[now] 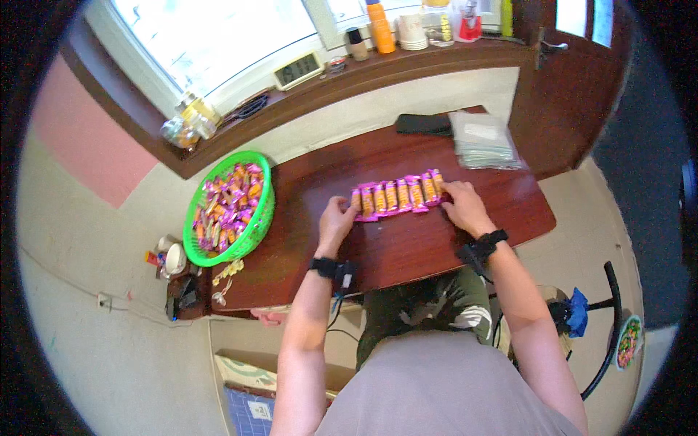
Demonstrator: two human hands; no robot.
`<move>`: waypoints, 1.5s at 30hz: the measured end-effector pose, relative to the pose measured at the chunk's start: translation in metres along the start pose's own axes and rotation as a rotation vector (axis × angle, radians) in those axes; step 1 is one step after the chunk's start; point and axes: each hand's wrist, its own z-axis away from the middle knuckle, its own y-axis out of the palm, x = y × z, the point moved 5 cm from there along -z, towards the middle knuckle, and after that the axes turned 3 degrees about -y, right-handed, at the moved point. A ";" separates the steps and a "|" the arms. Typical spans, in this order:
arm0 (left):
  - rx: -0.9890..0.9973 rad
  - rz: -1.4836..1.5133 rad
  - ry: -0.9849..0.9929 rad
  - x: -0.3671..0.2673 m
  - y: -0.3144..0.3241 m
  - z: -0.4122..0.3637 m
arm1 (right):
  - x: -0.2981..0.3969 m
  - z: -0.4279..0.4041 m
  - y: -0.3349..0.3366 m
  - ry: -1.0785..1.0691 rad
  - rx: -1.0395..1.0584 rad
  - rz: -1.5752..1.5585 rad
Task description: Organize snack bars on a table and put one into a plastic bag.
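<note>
A row of several small bars in pink-purple and orange wrappers (397, 195) lies side by side on the dark red wooden table (305, 256). At the row's left end, my left hand (336, 220) has its thumb and fingers against the outermost bar. My right hand (466, 206) holds the opposite end, thumb low and fingers near the top of the last bar. Black straps with small devices are on both wrists. To the left, a green plastic basket (267, 220) contains many more bars in matching wrappers.
Clear plastic bags (484, 140) are stacked at the table's back right beside a black flat object (422, 124). Bottles, paper cups (412, 32) and a digital clock (299, 71) stand along the windowsill. A black curved bar (611, 316) is at right, near a bowl of colourful pieces (629, 342).
</note>
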 end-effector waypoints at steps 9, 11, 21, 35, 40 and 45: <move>-0.227 0.035 0.324 0.013 -0.018 0.060 | 0.005 0.004 -0.006 -0.084 -0.012 -0.077; -0.257 0.072 0.348 0.008 -0.019 0.080 | 0.002 0.004 -0.022 -0.032 -0.149 -0.189; -0.350 0.083 0.420 0.007 -0.018 0.093 | -0.084 -0.063 -0.082 0.031 -0.337 0.216; -0.294 0.128 0.385 0.006 -0.018 0.094 | -0.105 -0.078 -0.056 0.129 -0.024 0.319; -0.266 0.155 0.356 0.003 -0.016 0.094 | -0.118 -0.080 -0.058 0.209 -0.031 0.126; -0.307 0.123 0.421 0.006 -0.017 0.093 | -0.124 -0.082 -0.052 0.205 -0.028 0.276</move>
